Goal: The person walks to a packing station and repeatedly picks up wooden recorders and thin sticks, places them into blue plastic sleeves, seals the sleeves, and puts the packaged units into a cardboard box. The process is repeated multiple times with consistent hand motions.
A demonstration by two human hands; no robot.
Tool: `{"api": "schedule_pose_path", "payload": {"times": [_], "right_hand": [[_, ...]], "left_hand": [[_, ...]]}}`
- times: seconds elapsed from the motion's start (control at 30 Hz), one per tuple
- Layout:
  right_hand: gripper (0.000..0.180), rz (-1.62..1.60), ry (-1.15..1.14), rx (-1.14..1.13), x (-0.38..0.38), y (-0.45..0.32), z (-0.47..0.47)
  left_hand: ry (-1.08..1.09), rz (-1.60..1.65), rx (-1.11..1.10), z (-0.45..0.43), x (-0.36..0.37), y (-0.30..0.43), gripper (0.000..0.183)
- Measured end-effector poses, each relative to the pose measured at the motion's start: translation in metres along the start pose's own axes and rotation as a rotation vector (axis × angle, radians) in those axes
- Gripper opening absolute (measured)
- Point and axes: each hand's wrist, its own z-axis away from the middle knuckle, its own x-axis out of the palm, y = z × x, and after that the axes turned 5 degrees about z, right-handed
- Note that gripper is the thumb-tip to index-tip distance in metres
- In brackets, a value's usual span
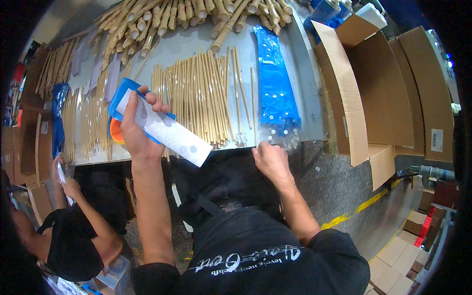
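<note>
My left hand (142, 129) grips a long white strip (173, 134) with a few round pale dots near its lower end. A blue object (123, 86) shows behind the strip; whether my hand holds it too is unclear. Beside the palm sits an orange round piece (116, 131), partly hidden. My right hand (272, 160) is at the table's front edge with its fingers curled. Just beyond its fingertips ends a thin bamboo-coloured stick (253, 99). Clear film with white round dots (284, 135) lies beside that hand, below a long blue plastic sleeve (276, 77).
Many thin sticks (195, 99) lie in rows on the table (311, 110). Thicker bamboo-like poles (177, 14) are piled at the back. An open cardboard box (379, 88) stands right of the table. At left, another person (73, 236) holds a pale flat item (61, 173).
</note>
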Motion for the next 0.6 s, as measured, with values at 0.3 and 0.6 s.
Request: {"api": "schedule_pose_path", "payload": {"times": [0.3, 0.6], "right_hand": [[0.023, -0.606, -0.058, 0.098, -0.014, 0.01, -0.01], [0.018, -0.114, 0.192, -0.01, -0.024, -0.009, -0.044]], "left_hand": [[0.027, 0.017, -0.001, 0.001, 0.0, 0.003, 0.021], [-0.01, 0.011, -0.004, 0.005, -0.006, 0.011, 0.022]]}}
